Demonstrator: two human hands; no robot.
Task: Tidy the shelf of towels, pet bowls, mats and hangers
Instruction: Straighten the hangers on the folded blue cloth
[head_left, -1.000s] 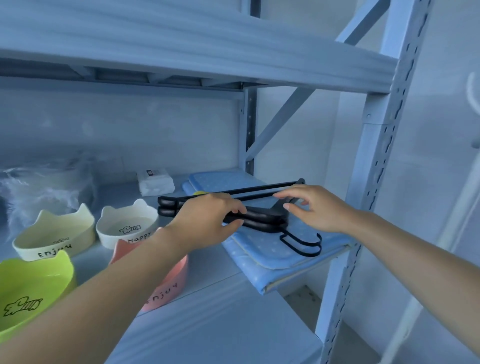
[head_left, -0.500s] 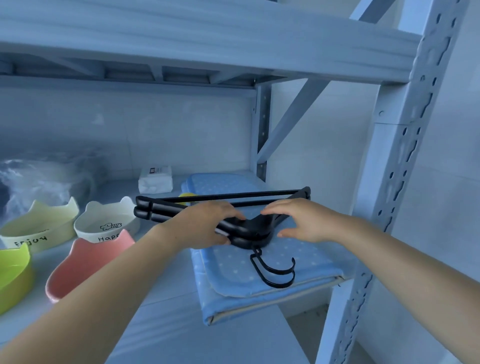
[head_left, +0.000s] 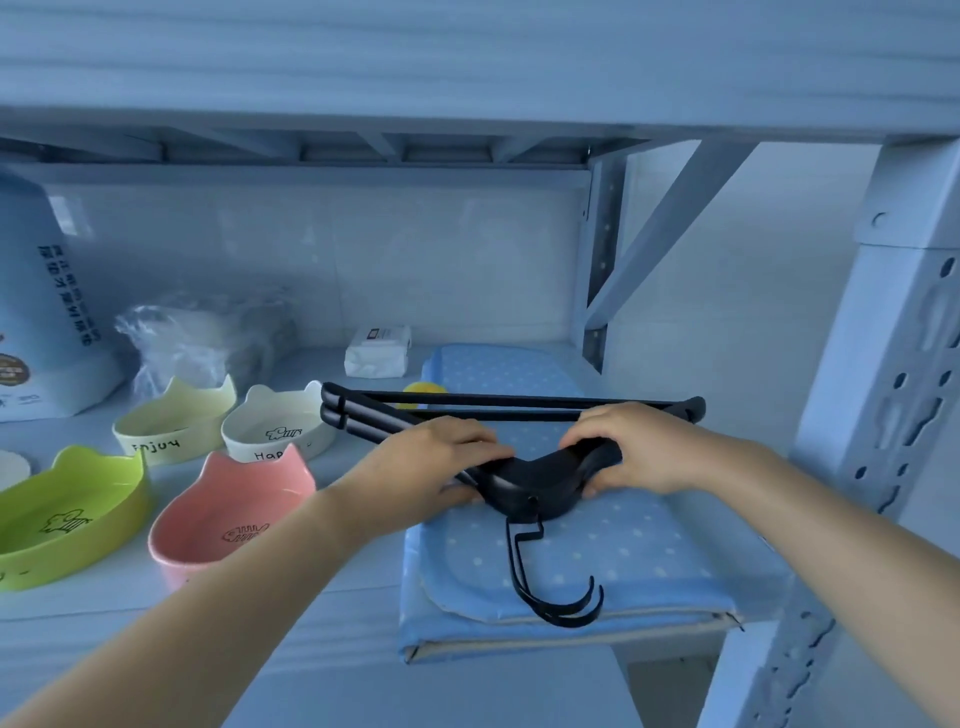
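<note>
Both hands are on a stack of black hangers (head_left: 535, 480) at the centre of the frame. The left hand (head_left: 426, 467) lies over the left shoulder of the stack, its fingers curled round the plastic. The right hand (head_left: 639, 452) grips the right shoulder the same way, with the thumb tucked under the edge. The two hands sit close together, one either side of the neck.

The hangers lie flat, one on another, on a folded pile of blue dotted mats (head_left: 623, 551) at the right end of the shelf (head_left: 337, 613). Their straight bars run across towards the back, and the left tips reach out past the mats. The hooks (head_left: 563, 603) point towards the front edge and rest on the blue fabric. A small yellow thing (head_left: 425, 388) peeks out behind the bars; I cannot tell what it is.

In the left half of the frame stand four cat-eared pet bowls: a green bowl (head_left: 67, 514) at the far left, a pink bowl (head_left: 228, 519) beside it, and behind them a pale yellow bowl (head_left: 171, 431) and a white bowl (head_left: 275, 431). Further back are a crumpled clear plastic bag (head_left: 192, 343) and a small white pack (head_left: 376, 351). A tall printed bag (head_left: 41, 312) stands at the upper left. The perforated metal upright (head_left: 883, 415) of the shelf runs down the right side.
</note>
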